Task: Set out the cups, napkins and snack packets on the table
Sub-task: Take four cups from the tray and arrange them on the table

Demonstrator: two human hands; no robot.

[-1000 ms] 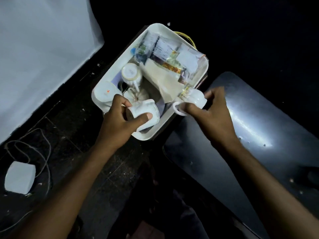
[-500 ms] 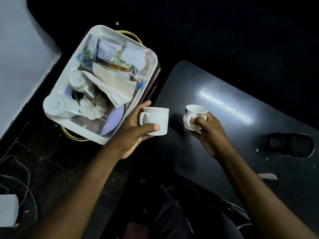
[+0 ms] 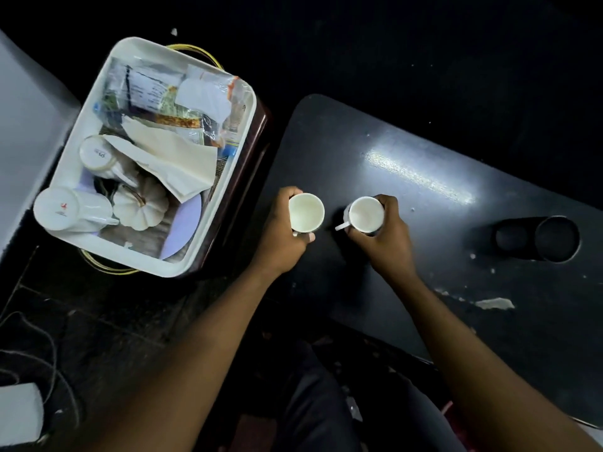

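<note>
My left hand (image 3: 280,236) grips a white cup (image 3: 306,212), upright, over the left part of the black table (image 3: 408,151). Beside it my right hand (image 3: 386,238) grips a second white cup (image 3: 365,214), also upright, handle pointing left. Whether either cup touches the tabletop I cannot tell. A white tray (image 3: 225,203) to the left holds two more cups lying on their sides (image 3: 98,154) (image 3: 70,208), a folded cream napkin (image 3: 173,164), clear snack packets (image 3: 169,93) and a white pumpkin-shaped piece (image 3: 140,207).
Two dark cup holders (image 3: 538,238) sit in the table at right. Scraps of white paper (image 3: 494,303) lie near the table's front edge. A white box (image 3: 19,412) with cables lies on the floor at lower left. The tray rests on a dark stool.
Both hands carried their cups further right from the tray and lowered them onto or just above the table. The cups now stand upright with their openings facing up.
</note>
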